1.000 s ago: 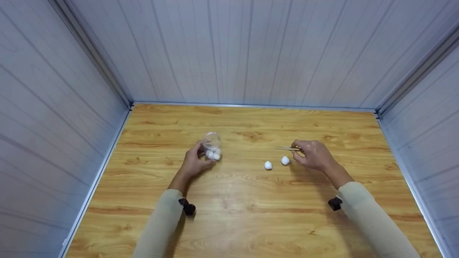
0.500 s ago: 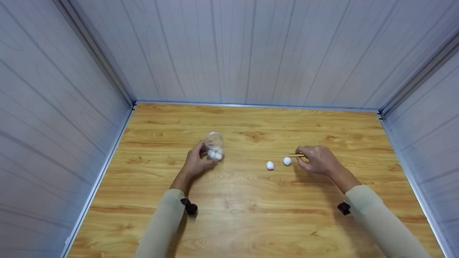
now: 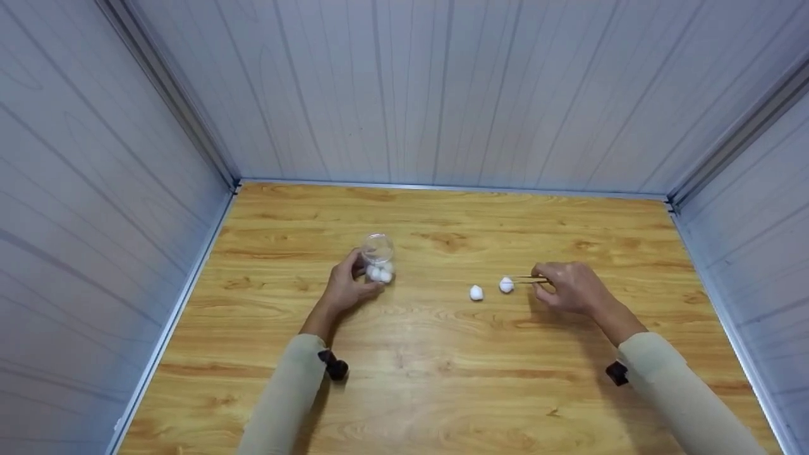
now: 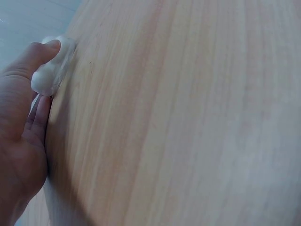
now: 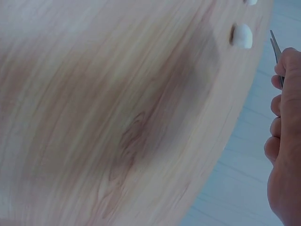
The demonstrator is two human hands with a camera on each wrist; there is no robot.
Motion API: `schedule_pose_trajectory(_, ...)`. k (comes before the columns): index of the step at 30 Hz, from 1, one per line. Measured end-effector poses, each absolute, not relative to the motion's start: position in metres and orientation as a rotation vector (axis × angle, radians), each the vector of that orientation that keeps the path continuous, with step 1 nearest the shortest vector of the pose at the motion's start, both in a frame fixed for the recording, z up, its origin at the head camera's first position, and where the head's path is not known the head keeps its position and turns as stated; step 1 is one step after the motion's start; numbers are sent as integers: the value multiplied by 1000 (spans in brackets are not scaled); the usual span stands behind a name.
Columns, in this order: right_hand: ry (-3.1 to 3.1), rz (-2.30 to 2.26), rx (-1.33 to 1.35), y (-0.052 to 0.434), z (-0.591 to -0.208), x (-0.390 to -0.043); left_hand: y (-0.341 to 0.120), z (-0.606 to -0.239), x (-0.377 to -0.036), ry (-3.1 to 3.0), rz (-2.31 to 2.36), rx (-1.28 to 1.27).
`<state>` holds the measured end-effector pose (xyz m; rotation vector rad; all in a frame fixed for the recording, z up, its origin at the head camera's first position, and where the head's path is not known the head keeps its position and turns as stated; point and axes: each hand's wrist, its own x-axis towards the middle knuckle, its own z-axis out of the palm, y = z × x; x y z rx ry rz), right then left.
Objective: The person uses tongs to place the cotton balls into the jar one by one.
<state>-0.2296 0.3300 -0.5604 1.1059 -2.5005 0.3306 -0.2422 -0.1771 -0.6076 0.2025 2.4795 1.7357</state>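
My left hand (image 3: 349, 283) grips a clear plastic cup (image 3: 378, 248) by its side, thumb in front. Several white cotton balls (image 3: 380, 273) lie in the bottom of that cup. On the right, my right hand (image 3: 571, 287) pinches a pair of metal tweezers (image 3: 529, 279) between thumb and fingers, tips pointing left. Those tips overlap a cotton ball (image 3: 506, 285) on the table in the head view. In the right wrist view the tweezers (image 5: 275, 47) have their two tips slightly apart, with nothing between them. A second loose cotton ball (image 3: 476, 293) lies just to the left.
The wood-grain table (image 3: 404, 379) is enclosed by a pale panelled back wall (image 3: 411, 95) and side walls, with metal trim along the edges. Dark wrist cameras (image 3: 335, 366) are strapped at both sleeves.
My right hand has moved toward me and slightly right, bringing the tweezers down to the level of the right-hand loose cotton ball. The left hand stays on the cup; the head view shifted slightly.
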Motion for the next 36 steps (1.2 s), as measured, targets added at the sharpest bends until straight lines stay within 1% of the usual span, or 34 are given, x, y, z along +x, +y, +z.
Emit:
schedule_pose_trajectory(13,-2609,336,1029,335,-574,-224,-177,-608,-241,2479,1756,210)
schedule_pose_trajectory(25,-2604,299,1053,336,-580,-223,-177,-607,-241,2466,1766,222)
schedule_pose_trajectory(36,-2597,380,1092,335,-579,-226,-176,-607,-242,2470,1755,216)
